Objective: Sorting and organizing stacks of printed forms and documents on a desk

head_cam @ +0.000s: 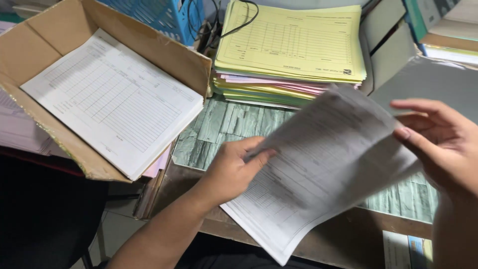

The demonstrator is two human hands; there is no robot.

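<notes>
White printed sheet (pixel 323 164), curled, lifted off desk

The left hand (pixel 231 172) reaches forward from a bare forearm, fingers curled and thumb pressed forward in a pinch. The right hand (pixel 440 144) is well apart from it, raised higher, its fingers stretched out toward the left hand, thumb beneath them.

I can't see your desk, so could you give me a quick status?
Left hand and right hand both gripping white forms. Sheets blurred. Nothing in the way.

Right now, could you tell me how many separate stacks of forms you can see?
3: white stack in the cardboard box, coloured stack behind, white stack in both hands. Others may be hidden.
</notes>
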